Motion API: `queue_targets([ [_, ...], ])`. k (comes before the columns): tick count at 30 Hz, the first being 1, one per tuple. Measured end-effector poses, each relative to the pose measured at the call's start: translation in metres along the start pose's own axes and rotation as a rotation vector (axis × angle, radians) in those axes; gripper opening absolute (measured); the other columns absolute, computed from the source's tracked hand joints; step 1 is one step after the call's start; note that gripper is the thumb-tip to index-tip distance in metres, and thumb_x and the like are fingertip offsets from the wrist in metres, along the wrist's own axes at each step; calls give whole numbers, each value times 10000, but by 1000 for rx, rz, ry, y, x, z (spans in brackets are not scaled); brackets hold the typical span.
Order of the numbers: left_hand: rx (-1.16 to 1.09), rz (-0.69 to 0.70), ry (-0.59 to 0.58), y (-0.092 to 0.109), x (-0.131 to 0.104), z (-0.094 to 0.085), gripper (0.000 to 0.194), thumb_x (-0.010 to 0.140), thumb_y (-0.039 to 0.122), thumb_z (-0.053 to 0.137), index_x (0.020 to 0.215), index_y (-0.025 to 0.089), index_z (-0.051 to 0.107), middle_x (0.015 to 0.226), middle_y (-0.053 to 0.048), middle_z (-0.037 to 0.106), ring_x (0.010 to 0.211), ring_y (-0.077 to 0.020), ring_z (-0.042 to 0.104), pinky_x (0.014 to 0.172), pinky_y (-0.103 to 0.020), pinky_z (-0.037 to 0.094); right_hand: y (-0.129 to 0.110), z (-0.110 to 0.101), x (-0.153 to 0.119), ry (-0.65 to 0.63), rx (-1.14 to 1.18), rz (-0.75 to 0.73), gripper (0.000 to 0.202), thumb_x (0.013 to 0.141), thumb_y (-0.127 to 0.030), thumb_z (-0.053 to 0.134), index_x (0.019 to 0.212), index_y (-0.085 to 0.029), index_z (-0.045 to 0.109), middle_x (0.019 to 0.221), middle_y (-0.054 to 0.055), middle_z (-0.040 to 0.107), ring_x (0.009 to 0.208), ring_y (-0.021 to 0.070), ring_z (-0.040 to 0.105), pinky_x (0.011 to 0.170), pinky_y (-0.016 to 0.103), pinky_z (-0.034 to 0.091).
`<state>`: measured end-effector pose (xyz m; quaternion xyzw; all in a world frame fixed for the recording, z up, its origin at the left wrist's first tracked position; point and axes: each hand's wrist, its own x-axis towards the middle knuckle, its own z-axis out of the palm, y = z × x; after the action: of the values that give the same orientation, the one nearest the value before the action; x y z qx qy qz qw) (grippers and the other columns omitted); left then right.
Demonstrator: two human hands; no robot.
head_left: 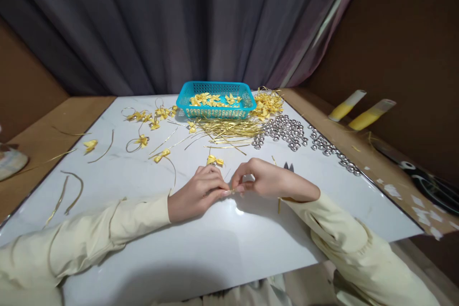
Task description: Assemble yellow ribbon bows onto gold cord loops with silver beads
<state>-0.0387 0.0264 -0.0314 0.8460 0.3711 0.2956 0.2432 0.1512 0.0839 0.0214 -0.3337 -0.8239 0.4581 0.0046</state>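
My left hand (pixel 199 191) and my right hand (pixel 256 179) meet over the white board, thumb and fingers of each pinched together. A tiny yellowish bit shows between the fingertips; it is too small to make out. Just beyond my left hand lies a yellow ribbon bow (pixel 215 159) with a silvery piece at it. Another yellow bow (pixel 162 155) has a gold cord (pixel 174 172) running toward my left cuff. Behind my right wrist poke two dark pointed tips (pixel 289 167), the rest hidden. A gold strip (pixel 278 205) shows under that wrist.
A blue basket (pixel 217 114) of yellow bows stands at the back. Beside it are a pile of bows (pixel 267 104), gold cords (pixel 229 129) and many silver rings or beads (pixel 287 129). Loose cords (pixel 77 191) lie left. Two yellow-filled tubes (pixel 373 114) are at right.
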Motion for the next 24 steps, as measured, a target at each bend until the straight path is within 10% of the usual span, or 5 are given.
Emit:
queue_targets([
  [24, 19, -21, 11, 2, 2, 0, 100, 836, 209, 555, 800, 163, 636, 757, -39, 644, 875, -181, 519, 806, -333, 359, 2, 3, 3, 46, -152, -23, 196, 687, -92, 542, 787, -105, 711, 782, 73, 699, 661, 137, 583, 615, 218, 424],
])
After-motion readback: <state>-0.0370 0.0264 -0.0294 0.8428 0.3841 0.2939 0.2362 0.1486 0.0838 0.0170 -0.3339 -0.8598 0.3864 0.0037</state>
